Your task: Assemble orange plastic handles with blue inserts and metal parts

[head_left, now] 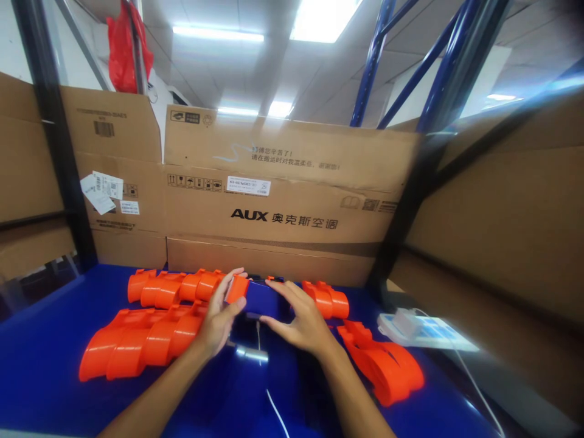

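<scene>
orange cap point(237, 288) sits pinched between thumb and fingers of the left hand point(219, 316), at the left end of a dark blue block point(262, 300) lying crosswise on the blue table point(41, 359). right hand point(298, 319) rests spread on the block's right end, gripping nothing that shows.

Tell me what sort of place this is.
Probably a warehouse or factory workbench: AUX cardboard cartons stacked behind a blue table, blue steel racking, and rows of orange plastic parts laid out by the hands.
</scene>
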`<state>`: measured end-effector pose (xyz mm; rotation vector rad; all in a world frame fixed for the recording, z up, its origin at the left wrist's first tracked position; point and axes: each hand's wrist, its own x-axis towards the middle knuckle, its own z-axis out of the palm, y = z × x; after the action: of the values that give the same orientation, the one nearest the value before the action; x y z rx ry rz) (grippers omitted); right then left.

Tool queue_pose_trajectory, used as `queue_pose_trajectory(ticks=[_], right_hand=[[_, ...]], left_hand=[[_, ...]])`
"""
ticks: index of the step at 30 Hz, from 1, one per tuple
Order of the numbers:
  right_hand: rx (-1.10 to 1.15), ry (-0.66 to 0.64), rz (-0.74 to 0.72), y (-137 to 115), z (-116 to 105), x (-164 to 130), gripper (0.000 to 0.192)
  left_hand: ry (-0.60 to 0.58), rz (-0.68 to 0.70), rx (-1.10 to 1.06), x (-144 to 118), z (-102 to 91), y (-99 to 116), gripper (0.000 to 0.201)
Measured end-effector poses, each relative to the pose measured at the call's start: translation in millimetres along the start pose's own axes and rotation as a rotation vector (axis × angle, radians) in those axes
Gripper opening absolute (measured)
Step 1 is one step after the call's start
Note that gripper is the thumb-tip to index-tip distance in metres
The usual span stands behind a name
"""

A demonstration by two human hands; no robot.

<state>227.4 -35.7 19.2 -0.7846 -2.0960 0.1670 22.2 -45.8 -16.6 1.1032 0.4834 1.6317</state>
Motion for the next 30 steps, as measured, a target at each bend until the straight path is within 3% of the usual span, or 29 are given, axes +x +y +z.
queue_pose_trajectory(ticks=[4,8,30], right_hand=[[-0.251,0.03,-0.195,5.5,1.4,-0.1,0.063],[-0.35,0.051,-0.288,7.6,2.3,-0.3,0.062],[-0.297,0.084,-0.311,-0.7,6.3,-0.8,0.063]], left_hand=[[0.004,0.1,0.117,2.4,1.0,-3.5,0.059],[0.056,0.202,0.226,3.3,1.4,-4.1,0.048],[0.096,0.212,0.18,3.2,-1.9,-5.1,0.046]])
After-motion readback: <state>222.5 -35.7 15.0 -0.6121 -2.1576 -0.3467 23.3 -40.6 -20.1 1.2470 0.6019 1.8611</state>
